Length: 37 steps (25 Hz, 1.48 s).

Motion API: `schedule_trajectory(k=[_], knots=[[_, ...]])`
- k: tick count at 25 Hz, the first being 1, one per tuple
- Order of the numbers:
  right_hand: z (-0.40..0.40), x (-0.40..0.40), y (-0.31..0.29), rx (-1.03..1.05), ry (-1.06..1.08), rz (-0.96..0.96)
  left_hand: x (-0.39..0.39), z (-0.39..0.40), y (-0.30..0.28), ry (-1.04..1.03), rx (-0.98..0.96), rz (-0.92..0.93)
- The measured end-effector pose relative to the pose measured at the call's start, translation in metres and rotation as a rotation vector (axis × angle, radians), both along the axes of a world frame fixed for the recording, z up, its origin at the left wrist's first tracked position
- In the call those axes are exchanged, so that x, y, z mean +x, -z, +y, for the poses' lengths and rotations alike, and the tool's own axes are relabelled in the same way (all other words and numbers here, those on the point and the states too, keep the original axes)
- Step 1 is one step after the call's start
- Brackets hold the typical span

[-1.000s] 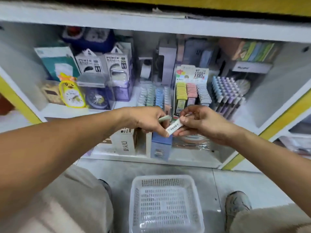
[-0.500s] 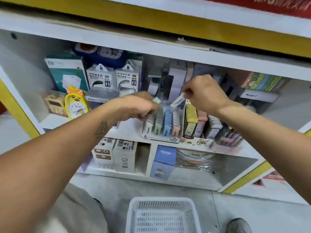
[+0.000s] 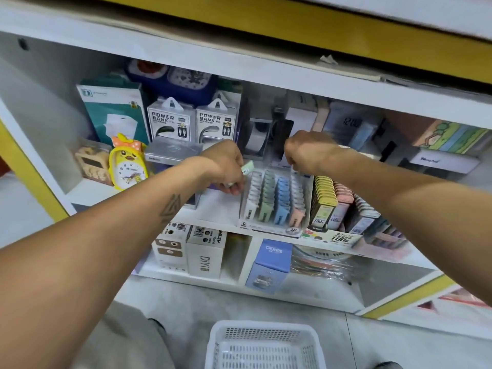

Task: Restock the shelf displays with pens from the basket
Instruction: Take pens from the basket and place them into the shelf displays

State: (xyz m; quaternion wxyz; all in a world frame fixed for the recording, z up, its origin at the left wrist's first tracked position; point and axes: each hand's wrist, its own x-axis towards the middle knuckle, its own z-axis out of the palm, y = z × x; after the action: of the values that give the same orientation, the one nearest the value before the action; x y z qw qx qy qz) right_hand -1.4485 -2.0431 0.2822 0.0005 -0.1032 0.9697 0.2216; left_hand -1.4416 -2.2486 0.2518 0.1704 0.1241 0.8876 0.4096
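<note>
The step in hand looks like slotting items into the pastel display point(image 3: 274, 201) on the middle shelf point(image 3: 215, 209). Leftmost of the two, the left hand point(image 3: 226, 166) holds its grip closed round a pale green pen point(image 3: 247, 166), whose end sticks out toward the display's left rows. To its right, the right hand point(image 3: 306, 153) hovers over the back of the display with fingers curled under; what its grip holds, if anything, I cannot tell, as the fingers hide it. The next move likely calls for tipping the green pen upright and lowering it into the green row without knocking its neighbours. The basket point(image 3: 263, 334) sits on the floor below, and the part in view shows no pens.

Against the frame half a second ago, both hands sit a little lower and closer over the display; the white piece then seen poking from the right hand no longer shows.
</note>
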Motion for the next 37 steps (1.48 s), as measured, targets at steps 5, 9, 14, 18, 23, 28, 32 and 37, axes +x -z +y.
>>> schedule_trajectory(k=[5,9,14,18,23,28,32,37], knots=[[-0.018,-0.012,-0.004,-0.330,-0.052,0.088,-0.005,-0.002,-0.002,-0.057,0.014,-0.027],[-0.036,-0.016,0.012,-0.433,-0.036,-0.006,-0.005,-0.006,-0.002,-0.093,0.084,-0.069],[-0.035,-0.019,0.022,-0.481,-0.003,-0.041,-0.004,-0.006,-0.002,-0.117,0.129,-0.107],[-0.037,-0.024,0.022,-0.458,-0.011,-0.035,-0.002,-0.005,-0.003,-0.158,0.168,-0.132],[-0.042,-0.023,0.025,-0.473,-0.030,-0.080,-0.003,-0.004,-0.003,-0.175,0.180,-0.149],[-0.040,-0.023,0.030,-0.469,-0.029,-0.095,-0.002,-0.002,-0.001,-0.187,0.235,-0.179],[-0.045,-0.016,0.033,-0.550,-0.044,-0.057,-0.003,0.001,-0.001,-0.208,0.317,-0.237],[-0.038,-0.011,0.014,-0.846,0.123,-0.035,-0.004,0.002,-0.003,-0.240,0.416,-0.268]])
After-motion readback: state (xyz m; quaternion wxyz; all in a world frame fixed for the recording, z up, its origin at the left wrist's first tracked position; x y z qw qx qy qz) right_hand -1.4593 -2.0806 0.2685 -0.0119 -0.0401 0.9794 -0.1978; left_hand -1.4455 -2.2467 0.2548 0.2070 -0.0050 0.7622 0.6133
